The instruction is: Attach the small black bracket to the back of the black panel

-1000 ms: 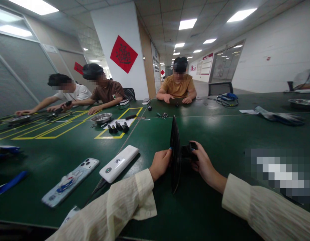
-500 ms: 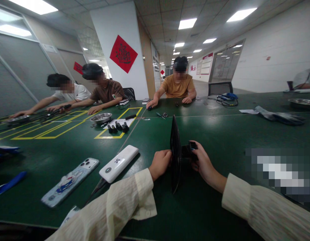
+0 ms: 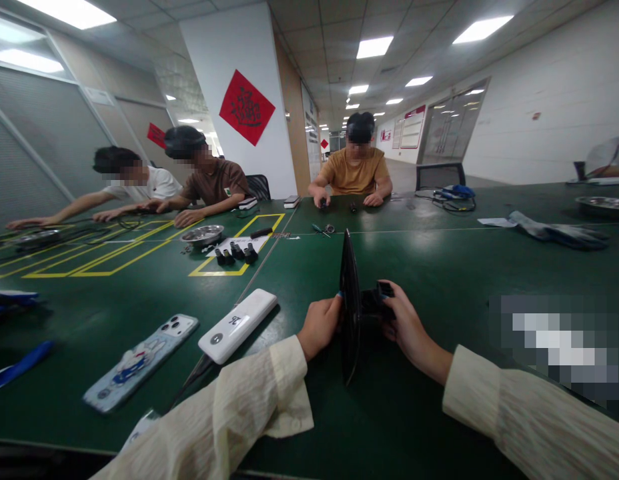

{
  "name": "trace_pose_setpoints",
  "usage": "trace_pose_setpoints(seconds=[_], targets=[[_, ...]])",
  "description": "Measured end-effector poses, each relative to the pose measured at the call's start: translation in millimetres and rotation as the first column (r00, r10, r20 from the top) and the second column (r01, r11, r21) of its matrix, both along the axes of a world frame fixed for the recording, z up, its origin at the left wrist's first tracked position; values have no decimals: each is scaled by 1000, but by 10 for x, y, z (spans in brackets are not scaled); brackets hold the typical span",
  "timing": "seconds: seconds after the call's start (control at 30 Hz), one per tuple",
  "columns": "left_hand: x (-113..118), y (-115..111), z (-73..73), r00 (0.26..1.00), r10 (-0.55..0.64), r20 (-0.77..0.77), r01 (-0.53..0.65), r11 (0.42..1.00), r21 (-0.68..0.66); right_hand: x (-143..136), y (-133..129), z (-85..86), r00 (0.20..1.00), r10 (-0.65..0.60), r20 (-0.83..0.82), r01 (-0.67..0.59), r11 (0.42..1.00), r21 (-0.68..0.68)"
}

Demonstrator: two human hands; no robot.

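Edge-on in front of me stands a thin black panel [image 3: 349, 313] with a black bracket [image 3: 373, 301] sticking out from its right face. What kind of device it is, I cannot tell. My left hand [image 3: 319, 327] is closed at the panel's left side, its thumb against the face and its other fingers curled. Around the bracket's outer end wrap the fingers of my right hand [image 3: 409, 327]; some fingertips are hidden behind it. To the left of my left hand lie a white power bank [image 3: 239, 325] and a phone in a cartoon case [image 3: 139, 363].
The green table [image 3: 299, 267] carries a metal bowl [image 3: 203, 235], several black cylindrical parts [image 3: 237, 253] on paper, and small tools [image 3: 323, 229]. At right are grey gloves [image 3: 559, 232] and a blurred-out patch. Across the table sits a person in a mustard shirt [image 3: 357, 172]; two more people work at left.
My left thumb and hand have shifted slightly against the panel; the panel and my right hand look nearly still. The person opposite has drawn a dark object closer.
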State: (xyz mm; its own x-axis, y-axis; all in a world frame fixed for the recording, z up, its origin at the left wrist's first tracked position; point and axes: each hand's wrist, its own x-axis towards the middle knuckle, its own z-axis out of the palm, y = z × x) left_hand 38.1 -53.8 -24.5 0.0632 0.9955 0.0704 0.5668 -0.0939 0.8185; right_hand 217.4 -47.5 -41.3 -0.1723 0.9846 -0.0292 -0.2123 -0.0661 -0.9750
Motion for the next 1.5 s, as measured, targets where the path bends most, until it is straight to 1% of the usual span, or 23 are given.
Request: trace_pose_setpoints(seconds=[0.17, 0.43, 0.57, 0.73, 0.87, 1.1, 1.27, 1.37, 1.5], targets=[[-21, -9, 25, 992, -82, -96, 89, 993, 79, 0, -13, 27, 1000, -9, -1, 9, 1000, -10], [8, 0, 6, 1000, -13, 1, 13, 1000, -11, 8, -18, 23, 1000, 4, 9, -4, 1000, -4], [9, -7, 30, 999, -19, -47, 19, 1000, 4, 5, -6, 6, 1000, 1, 9, -1, 1000, -7], [24, -13, 41, 1000, -9, 17, 9, 999, -36, -5, -3, 16, 1000, -8, 3, 9, 1000, -18], [27, -19, 36, 999, 12, 41, -11, 1000, -25, -11, -4, 39, 1000, 1, 11, -1, 1000, -24], [28, -24, 56, 1000, 2, 7, -2, 1000, -18, -1, 4, 10, 1000, 10, 12, -10, 1000, -12], [18, -8, 2, 999, -6, 46, 7, 1000, -10, 5, -4, 1, 1000, -1, 13, 1, 1000, -11], [6, -2, -19, 999, -2, 43, 2, 1000, 1, 1, -4, 3, 1000, 2, 13, -1, 1000, -14], [10, -10, 15, 1000, -5, 12, 5, 1000, -22, -4, 2, 8, 1000, -10, 13, 10, 1000, -17]])
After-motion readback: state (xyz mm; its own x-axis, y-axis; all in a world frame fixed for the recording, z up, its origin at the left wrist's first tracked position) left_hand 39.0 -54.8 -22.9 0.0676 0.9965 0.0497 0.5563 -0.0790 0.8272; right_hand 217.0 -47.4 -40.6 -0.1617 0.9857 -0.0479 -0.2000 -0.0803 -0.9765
